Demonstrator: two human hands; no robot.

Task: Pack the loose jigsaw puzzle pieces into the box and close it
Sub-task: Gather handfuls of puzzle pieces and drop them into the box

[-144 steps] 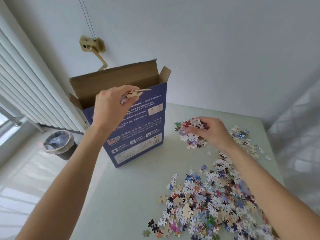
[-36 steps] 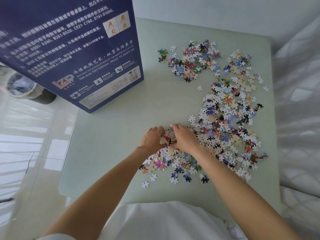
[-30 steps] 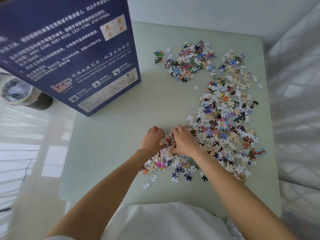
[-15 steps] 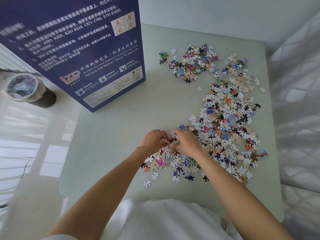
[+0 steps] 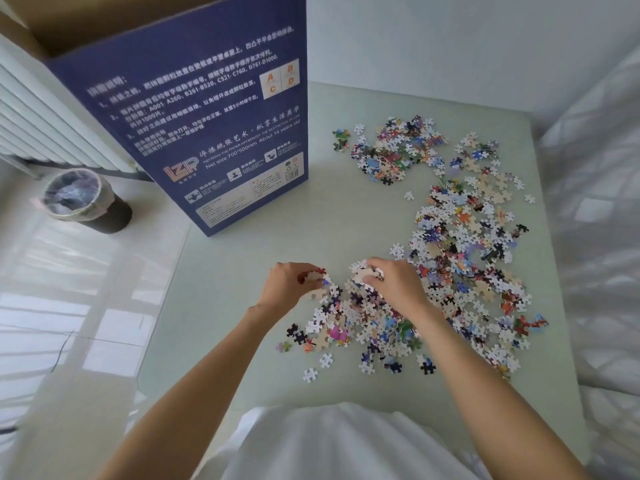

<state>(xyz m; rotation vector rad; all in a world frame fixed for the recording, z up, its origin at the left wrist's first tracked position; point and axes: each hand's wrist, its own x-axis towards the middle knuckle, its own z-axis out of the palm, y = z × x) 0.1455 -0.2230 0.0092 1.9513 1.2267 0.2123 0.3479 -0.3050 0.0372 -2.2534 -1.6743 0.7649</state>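
A tall dark blue puzzle box (image 5: pixel 221 133) stands upright at the table's far left, its brown top flap open. Loose jigsaw pieces (image 5: pixel 460 244) lie spread over the right half of the pale green table (image 5: pixel 263 258), with a smaller heap (image 5: pixel 394 150) farther back. My left hand (image 5: pixel 291 285) grips a small bunch of pieces at the near heap's left edge. My right hand (image 5: pixel 391 282) holds a clump of pieces just above the same heap. The two hands are a short way apart.
A black waste bin (image 5: pixel 86 202) with a clear liner stands on the floor to the left, below a white radiator (image 5: pixel 45 123). White bedding (image 5: pixel 595 237) lies along the table's right side. A white wall is behind the table.
My hands were together on the near heap; now they have drawn apart, each holding pieces lifted from it. The view has tilted up, showing more of the box.
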